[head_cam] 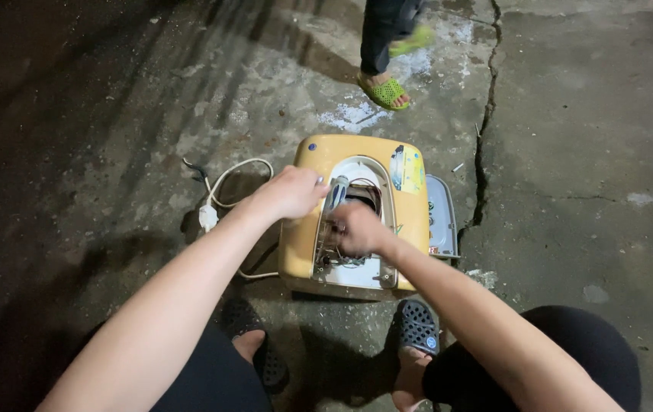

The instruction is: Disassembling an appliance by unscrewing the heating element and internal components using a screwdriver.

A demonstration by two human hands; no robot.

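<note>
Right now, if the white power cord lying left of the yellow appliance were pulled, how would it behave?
The white cord looks floppy: it lies in loose loops. Probably light. It joins the yellow appliance, so it might tug it.

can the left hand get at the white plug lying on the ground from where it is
Probably yes. The left hand rests on the yellow appliance's edge, and the white plug lies on bare concrete just beside it, with only its own cord nearby.
</note>
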